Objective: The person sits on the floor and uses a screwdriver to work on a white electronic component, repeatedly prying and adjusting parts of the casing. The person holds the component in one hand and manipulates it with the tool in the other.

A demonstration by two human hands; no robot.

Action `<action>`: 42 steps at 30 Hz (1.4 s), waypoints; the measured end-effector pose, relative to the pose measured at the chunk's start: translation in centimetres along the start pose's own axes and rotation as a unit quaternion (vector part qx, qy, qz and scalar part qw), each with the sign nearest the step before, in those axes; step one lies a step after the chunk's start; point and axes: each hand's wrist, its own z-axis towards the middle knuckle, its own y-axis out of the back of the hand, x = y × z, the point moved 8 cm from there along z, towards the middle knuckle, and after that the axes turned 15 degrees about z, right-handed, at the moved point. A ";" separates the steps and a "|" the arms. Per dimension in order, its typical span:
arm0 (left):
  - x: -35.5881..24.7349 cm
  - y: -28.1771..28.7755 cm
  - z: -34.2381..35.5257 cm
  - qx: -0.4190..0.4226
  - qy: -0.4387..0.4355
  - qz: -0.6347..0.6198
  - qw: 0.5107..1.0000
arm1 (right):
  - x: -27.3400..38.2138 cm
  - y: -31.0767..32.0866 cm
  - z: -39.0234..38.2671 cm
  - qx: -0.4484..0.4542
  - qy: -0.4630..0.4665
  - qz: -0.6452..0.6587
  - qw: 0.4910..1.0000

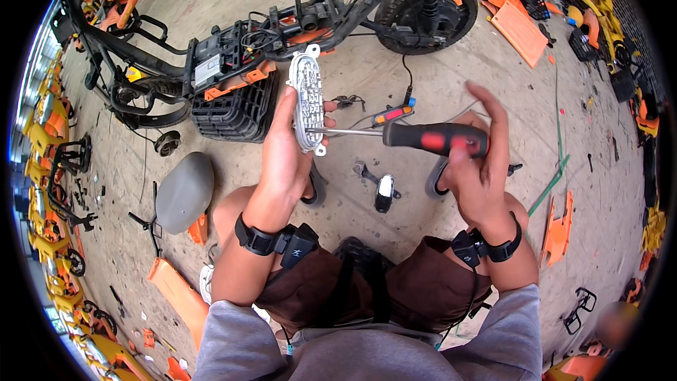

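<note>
My left hand is closed around a long oval light unit and holds it upright. The unit is silver and clear, with mounting tabs at its ends. In my right hand lies a screwdriver with a black and red handle, its index finger raised off the grip. The shaft points left, and the tip meets the lower part of the light unit or overlaps it in view; which, I cannot tell. On the ground between my feet are a small black and white lamp-like part and a wrench.
Ahead stands a stripped scooter frame with exposed wiring and a wheel. A black crate sits beneath it. Also on the concrete are a grey seat, orange panels and a cabled orange-blue tool. Yellow scooters line the left.
</note>
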 end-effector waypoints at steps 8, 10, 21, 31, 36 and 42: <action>-0.4 -0.1 -0.1 -0.001 -0.004 0.000 1.000 | 0.2 -0.6 0.3 0.011 -0.016 0.000 1.000; -0.3 -0.2 -0.1 0.002 -0.003 0.000 1.000 | 0.9 -0.6 0.3 0.001 0.034 0.006 0.999; 0.3 -1.2 -0.2 0.039 -0.001 -0.008 0.999 | 1.5 0.1 -0.4 -0.010 0.181 0.020 0.983; 0.5 -1.3 -0.3 0.028 0.013 -0.010 0.999 | 1.1 0.2 0.2 -0.049 0.078 -0.020 0.996; 0.4 -2.1 -0.3 0.035 0.011 -0.004 0.999 | 1.4 -0.2 0.1 -0.008 0.166 0.035 0.985; 0.7 -2.1 -0.6 0.029 0.021 -0.003 0.999 | 1.8 -0.3 -0.2 -0.050 0.165 -0.003 0.985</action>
